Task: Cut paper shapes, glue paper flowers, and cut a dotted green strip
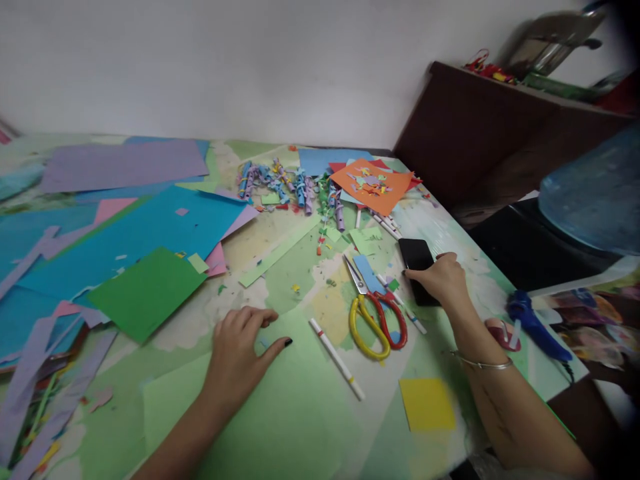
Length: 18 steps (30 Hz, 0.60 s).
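My left hand lies flat with fingers spread on a light green paper sheet at the table's near side. My right hand rests with curled fingers on a black phone lying flat at the right. Between the hands lie scissors with yellow and red handles, partly open, and a white marker pen. A second thin white pen lies just under my right wrist.
Large blue, purple and dark green paper sheets cover the left. Rolled paper curls and an orange sheet with scraps sit at the back. A yellow square lies near the front edge. A blue tool lies right.
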### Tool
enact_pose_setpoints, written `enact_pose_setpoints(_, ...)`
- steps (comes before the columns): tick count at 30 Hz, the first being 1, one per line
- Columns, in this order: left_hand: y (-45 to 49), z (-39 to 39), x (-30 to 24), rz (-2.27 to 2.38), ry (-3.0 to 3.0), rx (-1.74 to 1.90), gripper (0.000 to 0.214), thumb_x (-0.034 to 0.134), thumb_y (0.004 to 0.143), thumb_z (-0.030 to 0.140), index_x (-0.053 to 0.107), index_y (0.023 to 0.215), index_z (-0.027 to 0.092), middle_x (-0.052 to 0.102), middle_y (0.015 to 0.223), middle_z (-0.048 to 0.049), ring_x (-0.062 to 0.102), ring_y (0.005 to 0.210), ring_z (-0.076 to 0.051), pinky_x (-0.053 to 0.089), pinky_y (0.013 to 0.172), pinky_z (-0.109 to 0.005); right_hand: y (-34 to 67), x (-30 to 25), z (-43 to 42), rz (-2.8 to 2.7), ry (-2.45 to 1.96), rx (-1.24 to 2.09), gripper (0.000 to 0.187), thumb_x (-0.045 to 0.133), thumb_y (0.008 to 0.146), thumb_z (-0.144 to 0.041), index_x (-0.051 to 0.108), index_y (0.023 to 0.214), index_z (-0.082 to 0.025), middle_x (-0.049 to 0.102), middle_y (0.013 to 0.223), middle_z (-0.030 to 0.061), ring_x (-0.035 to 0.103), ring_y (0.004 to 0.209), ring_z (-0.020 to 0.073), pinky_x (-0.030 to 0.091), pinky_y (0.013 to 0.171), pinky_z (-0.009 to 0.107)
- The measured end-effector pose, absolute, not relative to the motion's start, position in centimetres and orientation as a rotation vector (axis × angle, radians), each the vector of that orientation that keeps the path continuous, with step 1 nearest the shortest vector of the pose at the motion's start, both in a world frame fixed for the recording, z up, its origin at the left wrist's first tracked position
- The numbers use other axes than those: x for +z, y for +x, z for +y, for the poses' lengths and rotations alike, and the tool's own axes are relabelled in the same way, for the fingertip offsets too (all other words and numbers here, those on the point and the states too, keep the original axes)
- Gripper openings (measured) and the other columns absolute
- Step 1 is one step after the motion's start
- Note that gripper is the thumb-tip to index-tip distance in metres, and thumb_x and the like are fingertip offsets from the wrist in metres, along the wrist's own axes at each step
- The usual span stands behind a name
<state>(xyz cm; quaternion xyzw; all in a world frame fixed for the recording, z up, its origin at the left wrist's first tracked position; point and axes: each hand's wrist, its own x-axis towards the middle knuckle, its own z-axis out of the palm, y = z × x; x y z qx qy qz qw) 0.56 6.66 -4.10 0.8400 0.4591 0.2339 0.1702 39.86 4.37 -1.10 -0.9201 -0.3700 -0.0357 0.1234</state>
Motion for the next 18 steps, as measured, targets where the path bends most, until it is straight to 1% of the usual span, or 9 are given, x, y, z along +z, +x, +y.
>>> enact_pose_setpoints(3, 0.6, 6.6, -4.2, 1.311, 2.39, 0.661, 0.028, 0.07, 0.078, 0.038, 0.059, 0.096, 0.02, 0.061, 0.09, -0.0039, 0.053, 0.085, -0.026, 0.037, 0.074, -0.038, 40.2, -1.3, 4.4, -1.073, -2.667, -0.08, 0.081, 0.073, 0.049, -0.056, 0.049, 0.107, -0.006, 0.062, 0.093, 0.0231, 0.061, 0.086, 0.0398, 0.048, 0.069, 0.046)
enact_pose_setpoints(8, 0.6, 6.6, -4.3, 1.316, 2.398, 0.648, 0.029, 0.07, 0.078, 0.038, 0.058, 0.097, 0.021, 0.06, 0.089, -0.0038, 0.053, 0.086, -0.025, 0.036, 0.075, -0.038, 40.0, -1.7, 4.1, -1.118, -2.593, -0.073, 0.076, 0.075, 0.048, -0.056, 0.049, 0.105, -0.012, 0.061, 0.098, 0.0183, 0.06, 0.089, 0.0355, 0.049, 0.072, 0.044)
enact_pose_setpoints(12, 0.5, 6.7, -4.3, 1.316, 2.394, 0.645, 0.029, 0.07, 0.078, 0.038, 0.058, 0.098, 0.02, 0.06, 0.09, -0.0041, 0.052, 0.086, -0.025, 0.037, 0.075, -0.038, 40.9, -1.7, 2.7, -1.176, -2.488, 0.083, 0.073, 0.072, 0.054, -0.059, 0.048, 0.107, -0.015, 0.061, 0.101, 0.016, 0.06, 0.092, 0.0324, 0.049, 0.075, 0.043)
enact_pose_setpoints(14, 0.5, 6.7, -4.3, 1.312, 2.396, 0.643, 0.03, 0.07, 0.078, 0.038, 0.058, 0.099, 0.02, 0.06, 0.09, -0.0042, 0.052, 0.086, -0.025, 0.037, 0.075, -0.038, 41.9, -1.4, 1.6, -1.251, -2.436, 0.169, 0.071, 0.07, 0.057, -0.056, 0.047, 0.111, -0.015, 0.059, 0.109, 0.0168, 0.059, 0.099, 0.033, 0.049, 0.08, 0.044)
enact_pose_setpoints(16, 0.5, 6.7, -4.3, 1.308, 2.4, 0.647, 0.03, 0.07, 0.078, 0.039, 0.058, 0.099, 0.02, 0.06, 0.09, -0.0043, 0.052, 0.086, -0.025, 0.037, 0.075, -0.038, 43.2, -1.2, 0.4, -1.345, -2.39, 0.221, 0.072, 0.072, 0.056, -0.05, 0.046, 0.115, -0.017, 0.057, 0.116, 0.0173, 0.055, 0.107, 0.0345, 0.047, 0.084, 0.045)
enact_pose_setpoints(18, 0.5, 6.6, -4.3, 1.302, 2.403, 0.652, 0.03, 0.07, 0.078, 0.039, 0.058, 0.098, 0.02, 0.06, 0.09, -0.0045, 0.053, 0.087, -0.026, 0.037, 0.076, -0.039, 44.2, -1.2, -0.3, -1.396, -2.38, 0.249, 0.074, 0.073, 0.055, -0.045, 0.046, 0.118, -0.018, 0.057, 0.118, 0.0167, 0.055, 0.109, 0.0349, 0.048, 0.083, 0.046)
